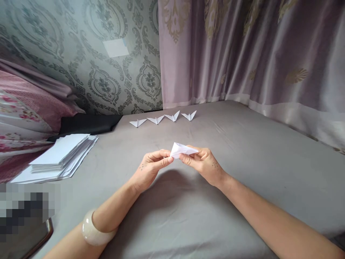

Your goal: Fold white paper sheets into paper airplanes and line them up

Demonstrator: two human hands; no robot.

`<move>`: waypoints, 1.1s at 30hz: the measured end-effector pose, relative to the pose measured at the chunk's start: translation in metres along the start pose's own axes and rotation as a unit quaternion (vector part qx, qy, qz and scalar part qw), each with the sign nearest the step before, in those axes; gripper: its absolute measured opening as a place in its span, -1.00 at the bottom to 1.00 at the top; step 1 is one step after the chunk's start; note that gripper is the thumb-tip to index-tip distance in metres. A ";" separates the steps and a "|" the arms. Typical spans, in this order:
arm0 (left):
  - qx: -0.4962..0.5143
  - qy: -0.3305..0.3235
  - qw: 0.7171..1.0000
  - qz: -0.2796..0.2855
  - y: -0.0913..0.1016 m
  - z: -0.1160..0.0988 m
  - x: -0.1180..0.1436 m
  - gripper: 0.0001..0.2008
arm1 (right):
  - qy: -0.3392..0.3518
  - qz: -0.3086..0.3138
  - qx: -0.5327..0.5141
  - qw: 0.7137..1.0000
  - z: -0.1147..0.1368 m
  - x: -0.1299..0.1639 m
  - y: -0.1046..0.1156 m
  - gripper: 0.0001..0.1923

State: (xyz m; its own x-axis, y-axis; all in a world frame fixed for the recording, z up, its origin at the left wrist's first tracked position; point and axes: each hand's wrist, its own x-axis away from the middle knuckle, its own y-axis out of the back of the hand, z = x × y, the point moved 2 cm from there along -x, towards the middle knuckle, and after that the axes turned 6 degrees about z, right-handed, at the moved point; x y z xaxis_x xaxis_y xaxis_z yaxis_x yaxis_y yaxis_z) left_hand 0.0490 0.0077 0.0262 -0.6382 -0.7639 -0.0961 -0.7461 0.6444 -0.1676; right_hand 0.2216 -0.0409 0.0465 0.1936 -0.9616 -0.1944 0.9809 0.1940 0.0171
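Folded paper [181,149] lengthwise left-right, tip rightward

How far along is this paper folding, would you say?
Four folded paper shapes already sit in a row at the far side of the grey surface. A fifth folded paper is pinched between the left hand and the right hand, partly folded. A stack of flat white sheets lies unfolded at left.

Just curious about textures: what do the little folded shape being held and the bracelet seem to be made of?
Folded shape: thin white matte paper, going by its sharp creases. Bracelet: smooth, glossy, cream-coloured; possibly jade, stone or resin, hard to tell which.
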 end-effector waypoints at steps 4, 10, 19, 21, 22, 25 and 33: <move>0.022 0.001 1.000 -0.006 -0.008 0.000 0.002 -0.95 | -0.031 -0.033 -0.025 0.999 -0.005 0.002 0.001 -0.78; -0.014 0.058 0.997 -0.044 -0.018 0.004 0.004 -0.85 | -0.075 -0.079 -0.057 0.992 -0.014 -0.003 0.004 -0.77; -0.052 0.075 0.995 -0.048 -0.031 0.002 0.004 -0.70 | -0.094 -0.038 -0.101 0.990 -0.014 -0.004 0.001 -0.72; -0.046 0.073 0.995 -0.045 -0.033 0.002 0.005 -0.69 | -0.101 -0.034 -0.111 0.988 -0.014 -0.004 -0.001 -0.71; -0.045 0.072 0.996 -0.041 -0.034 0.002 0.005 -0.69 | -0.105 -0.038 -0.111 0.987 -0.014 -0.004 -0.003 -0.71; -0.047 0.074 0.996 -0.030 -0.037 0.003 0.005 -0.69 | -0.112 -0.055 -0.120 0.985 -0.017 -0.004 -0.005 -0.73; -0.050 0.116 0.992 -0.007 -0.039 0.009 0.006 -0.67 | -0.121 -0.111 -0.184 0.969 -0.025 -0.006 0.000 -0.73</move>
State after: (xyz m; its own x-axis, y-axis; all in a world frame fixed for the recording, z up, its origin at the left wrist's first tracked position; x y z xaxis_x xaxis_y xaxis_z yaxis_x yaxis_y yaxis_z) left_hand 0.0763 -0.0226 0.0237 -0.6449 -0.7519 0.1369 -0.7634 0.6424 -0.0674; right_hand 0.2202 -0.0299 0.0233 0.0215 -0.9964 0.0826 0.9333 -0.0096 -0.3589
